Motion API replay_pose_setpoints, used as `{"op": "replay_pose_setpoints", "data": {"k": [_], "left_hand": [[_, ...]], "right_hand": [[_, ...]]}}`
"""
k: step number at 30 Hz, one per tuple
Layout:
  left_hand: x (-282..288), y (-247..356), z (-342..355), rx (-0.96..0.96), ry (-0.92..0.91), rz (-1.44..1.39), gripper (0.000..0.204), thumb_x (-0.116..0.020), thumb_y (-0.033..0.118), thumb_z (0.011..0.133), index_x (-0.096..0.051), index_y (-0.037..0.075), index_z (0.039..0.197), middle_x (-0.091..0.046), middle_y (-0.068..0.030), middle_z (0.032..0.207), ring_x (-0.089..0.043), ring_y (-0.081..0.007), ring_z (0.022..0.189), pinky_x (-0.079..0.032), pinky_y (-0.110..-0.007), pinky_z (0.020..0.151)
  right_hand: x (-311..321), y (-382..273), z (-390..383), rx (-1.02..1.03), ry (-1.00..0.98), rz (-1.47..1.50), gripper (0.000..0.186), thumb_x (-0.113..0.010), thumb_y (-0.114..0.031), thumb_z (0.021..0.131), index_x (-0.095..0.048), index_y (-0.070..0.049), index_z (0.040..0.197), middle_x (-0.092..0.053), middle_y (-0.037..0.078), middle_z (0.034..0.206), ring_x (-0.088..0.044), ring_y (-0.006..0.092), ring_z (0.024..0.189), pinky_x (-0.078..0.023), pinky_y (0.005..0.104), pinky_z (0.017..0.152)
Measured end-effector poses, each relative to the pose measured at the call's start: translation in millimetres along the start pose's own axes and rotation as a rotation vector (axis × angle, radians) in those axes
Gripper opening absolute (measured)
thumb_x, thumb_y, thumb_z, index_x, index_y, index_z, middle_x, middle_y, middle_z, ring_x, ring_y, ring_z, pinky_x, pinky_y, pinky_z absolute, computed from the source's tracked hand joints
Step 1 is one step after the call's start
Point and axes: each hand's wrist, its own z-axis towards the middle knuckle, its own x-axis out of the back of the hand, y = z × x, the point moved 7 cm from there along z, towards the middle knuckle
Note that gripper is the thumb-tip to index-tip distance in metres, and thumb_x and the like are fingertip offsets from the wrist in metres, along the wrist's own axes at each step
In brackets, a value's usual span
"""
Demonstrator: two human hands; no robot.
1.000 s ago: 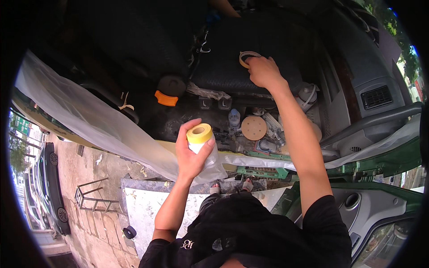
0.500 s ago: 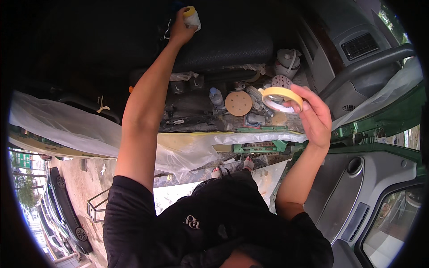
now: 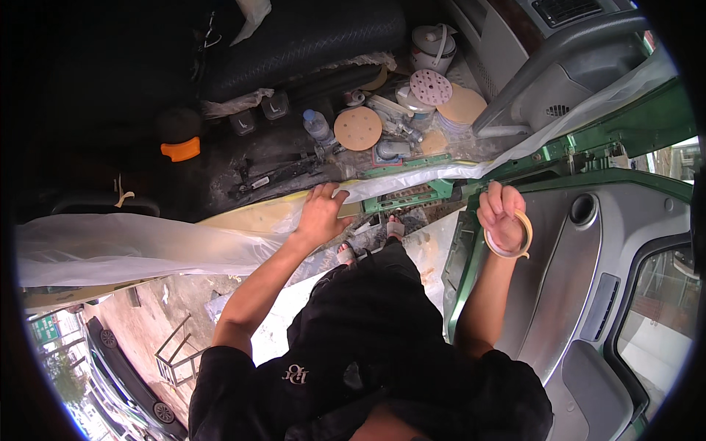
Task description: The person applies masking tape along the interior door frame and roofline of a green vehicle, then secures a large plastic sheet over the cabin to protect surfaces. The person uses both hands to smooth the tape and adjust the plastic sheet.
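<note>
My left hand is at the taped edge of the cab sill, fingers apart and nothing held in them; whether it presses on the edge I cannot tell. Translucent plastic sheeting hangs along that sill, with a strip of pale yellow masking paper or tape at its upper border. In my right hand, in front of the open door, a roll of masking tape is gripped by its ring, a short loose end sticking out at the bottom.
On the cab floor lie a sanding disc, a water bottle, a stack of discs and a lidded bucket. A dark seat stands behind them. The grey door panel and a grab handle are at the right.
My left hand has come back from the seat down to the sill, without the yellow-and-white roll it held. My right hand has lowered with the tape roll, and the view has shifted.
</note>
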Motion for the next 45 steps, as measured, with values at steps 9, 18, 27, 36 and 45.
{"op": "replay_pose_setpoints", "data": {"k": [9, 18, 27, 36, 45], "left_hand": [[-166.2, -75.5, -59.1, 0.201, -0.475, 0.222, 0.049, -0.067, 0.005, 0.083, -0.054, 0.004, 0.13, -0.063, -0.0176, 0.114, -0.067, -0.0335, 0.107, -0.058, -0.039, 0.081], [-135.8, -55.3, -69.1, 0.02, -0.275, 0.463, 0.044, -0.064, 0.013, 0.086, -0.06, 0.008, 0.129, -0.059, -0.0182, 0.123, -0.057, -0.0311, 0.118, -0.046, -0.046, 0.096], [-115.7, -74.9, -125.0, 0.333, -0.199, -0.041, 0.025, -0.069, 0.005, 0.079, -0.067, 0.005, 0.105, -0.067, -0.0142, 0.095, -0.07, -0.0317, 0.089, -0.056, -0.043, 0.078], [-86.1, -99.7, -243.8, 1.564, 0.576, -0.987, 0.063, -0.086, 0.039, 0.084, -0.052, 0.003, 0.123, -0.062, -0.0145, 0.119, -0.063, -0.0232, 0.103, -0.056, -0.039, 0.083], [-21.3, -59.4, -118.1, 0.582, 0.551, -0.083, 0.05, -0.083, 0.009, 0.074, -0.059, 0.008, 0.118, -0.065, -0.0113, 0.11, -0.065, -0.0315, 0.095, -0.052, -0.041, 0.081]], "right_hand": [[89.7, 131.9, -26.5, -0.296, 0.37, -0.431, 0.032, -0.068, -0.032, 0.1, -0.056, -0.007, 0.084, -0.056, 0.002, 0.078, -0.048, 0.0098, 0.064, -0.038, 0.0238, 0.054], [176.1, 279.2, -59.5, -0.698, 0.761, -0.435, 0.041, -0.072, -0.039, 0.095, -0.061, -0.006, 0.115, -0.069, 0.007, 0.106, -0.062, 0.0124, 0.065, -0.041, 0.0258, 0.048], [175.6, 404.8, -50.8, -0.964, 1.023, -0.194, 0.054, -0.078, -0.045, 0.089, -0.058, -0.013, 0.128, -0.06, 0.011, 0.113, -0.071, 0.0223, 0.074, -0.037, 0.0252, 0.046], [193.3, 487.8, -52.5, -0.897, 1.225, 0.082, 0.026, -0.081, -0.02, 0.077, -0.062, -0.014, 0.095, -0.059, 0.007, 0.096, -0.062, 0.0232, 0.082, -0.058, 0.0282, 0.063], [185.9, 433.5, -84.0, -0.971, 0.982, -0.114, 0.01, -0.067, -0.008, 0.081, -0.06, -0.006, 0.074, -0.061, 0.003, 0.068, -0.053, 0.014, 0.049, -0.036, 0.0271, 0.041]]}}
